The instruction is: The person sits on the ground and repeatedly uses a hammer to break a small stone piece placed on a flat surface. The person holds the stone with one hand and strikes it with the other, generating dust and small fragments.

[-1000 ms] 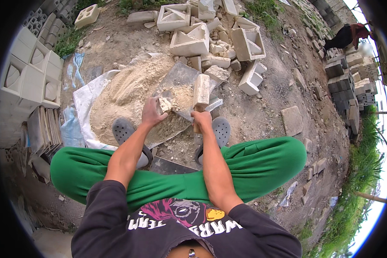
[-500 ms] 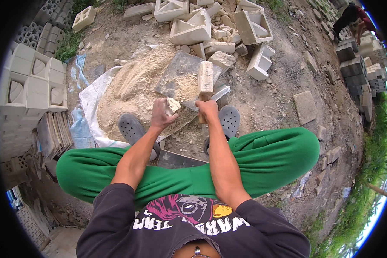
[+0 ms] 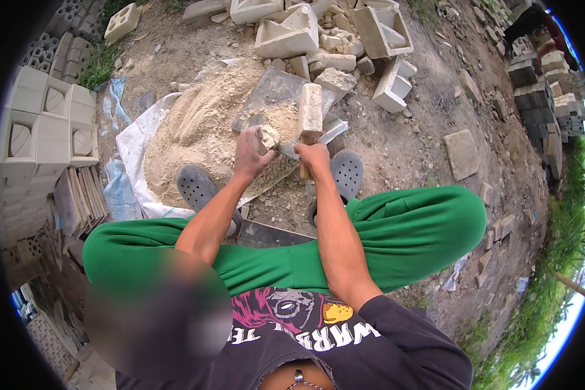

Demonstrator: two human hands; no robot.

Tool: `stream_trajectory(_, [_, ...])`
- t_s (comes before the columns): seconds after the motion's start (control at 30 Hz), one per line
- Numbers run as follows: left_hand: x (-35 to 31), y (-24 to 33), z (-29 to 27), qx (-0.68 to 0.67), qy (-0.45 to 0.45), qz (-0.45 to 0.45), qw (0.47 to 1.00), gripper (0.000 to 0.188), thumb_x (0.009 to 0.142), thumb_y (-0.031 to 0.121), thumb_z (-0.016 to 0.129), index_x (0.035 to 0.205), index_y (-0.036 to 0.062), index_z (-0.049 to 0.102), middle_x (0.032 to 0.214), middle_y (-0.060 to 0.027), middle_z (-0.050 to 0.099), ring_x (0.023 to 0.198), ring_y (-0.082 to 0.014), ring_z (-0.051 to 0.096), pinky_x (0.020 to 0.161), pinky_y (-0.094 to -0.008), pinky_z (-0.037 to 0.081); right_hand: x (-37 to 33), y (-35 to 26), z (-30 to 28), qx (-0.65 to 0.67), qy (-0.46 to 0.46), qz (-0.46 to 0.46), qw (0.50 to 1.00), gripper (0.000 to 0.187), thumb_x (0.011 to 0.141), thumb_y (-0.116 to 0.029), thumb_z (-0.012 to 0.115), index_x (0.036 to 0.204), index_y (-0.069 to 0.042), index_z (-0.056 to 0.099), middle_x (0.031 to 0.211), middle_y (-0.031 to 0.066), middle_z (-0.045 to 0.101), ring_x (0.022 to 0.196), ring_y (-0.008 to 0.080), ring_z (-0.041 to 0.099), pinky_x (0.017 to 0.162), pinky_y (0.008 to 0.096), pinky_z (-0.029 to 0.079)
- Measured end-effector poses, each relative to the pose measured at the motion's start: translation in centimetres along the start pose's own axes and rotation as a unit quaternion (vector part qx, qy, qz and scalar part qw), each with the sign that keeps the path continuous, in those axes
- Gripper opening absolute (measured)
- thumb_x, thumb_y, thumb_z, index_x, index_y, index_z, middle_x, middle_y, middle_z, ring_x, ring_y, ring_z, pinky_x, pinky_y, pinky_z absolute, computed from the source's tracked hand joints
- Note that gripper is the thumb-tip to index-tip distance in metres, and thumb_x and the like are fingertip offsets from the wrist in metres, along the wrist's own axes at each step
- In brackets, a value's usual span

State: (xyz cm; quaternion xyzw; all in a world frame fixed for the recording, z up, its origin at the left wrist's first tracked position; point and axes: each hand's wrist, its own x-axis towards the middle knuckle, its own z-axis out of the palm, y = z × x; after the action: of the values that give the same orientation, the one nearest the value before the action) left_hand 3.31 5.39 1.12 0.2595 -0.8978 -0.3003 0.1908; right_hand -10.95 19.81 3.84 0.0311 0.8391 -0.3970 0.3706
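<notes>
By the slab's [image 3: 266,90] near edge, left hand [image 3: 249,157] is clutching a chunk [image 3: 269,136], left of the forward-pointing mallet [image 3: 310,110] right hand [image 3: 314,159] is gripping.

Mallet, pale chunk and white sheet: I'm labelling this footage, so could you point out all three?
Mallet [image 3: 311,109], head view: middle of its block-shaped head.
Pale chunk [image 3: 270,137], head view: its exposed face.
White sheet [image 3: 132,144], head view: bare left part.

the mallet [image 3: 311,112] is pale beige, the chunk [image 3: 269,137] cream, the powder [image 3: 198,133] tan, the trousers [image 3: 409,234] green, the clogs [image 3: 347,174] dark-dotted grey.
</notes>
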Motion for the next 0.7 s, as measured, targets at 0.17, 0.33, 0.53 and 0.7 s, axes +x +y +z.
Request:
stream_trajectory(0.17, [1.6,-0.1,0.2,0.013,0.052,-0.044,0.998,0.071,0.073,0.023,0.081,0.132,0.0021,0.048,0.123,-0.0174,0.054,0.118,-0.0362,0.051,0.103,-0.0434,0.042,-0.8,-0.7,-0.1,0.008,-0.03,0.015,0.999,0.045,0.068,-0.024,0.075,0.096,0.011,0.069,0.088,0.0239,0.073,0.072,0.0296,0.075,0.067,0.0389,0.059])
stream_trajectory(0.33, [3.7,-0.5,0.3,0.031,0.083,-0.035,0.995,0.046,0.08,0.03,0.075,0.118,0.0058,0.061,0.117,-0.016,0.059,0.111,-0.0341,0.056,0.098,-0.0442,0.044,-0.6,-0.5,0.0,-0.001,-0.013,0.023,1.0,0.049,0.068,-0.026,0.075,0.1,0.011,0.067,0.091,0.0247,0.073,0.076,0.0315,0.075,0.07,0.0397,0.059])
stream_trajectory(0.53, [6.1,-0.9,0.7,-0.016,0.017,-0.136,0.99,0.025,0.085,0.027,0.068,0.103,0.0111,0.072,0.095,-0.012,0.071,0.101,-0.0325,0.063,0.093,-0.0445,0.046,1.9,2.2,1.7,-0.015,0.02,-0.009,1.0,0.042,0.07,-0.025,0.075,0.091,0.01,0.069,0.076,0.0181,0.071,0.066,0.0269,0.073,0.065,0.0373,0.058])
stream_trajectory(0.7, [7.3,0.8,1.2,-0.006,0.022,-0.074,0.997,0.028,0.084,0.027,0.069,0.108,0.0127,0.073,0.099,-0.0131,0.073,0.106,-0.0321,0.063,0.095,-0.0447,0.045,3.0,3.3,2.3,0.006,0.042,-0.03,0.999,0.037,0.07,-0.023,0.076,0.085,0.01,0.069,0.068,0.0142,0.07,0.06,0.0237,0.072,0.059,0.0355,0.057])
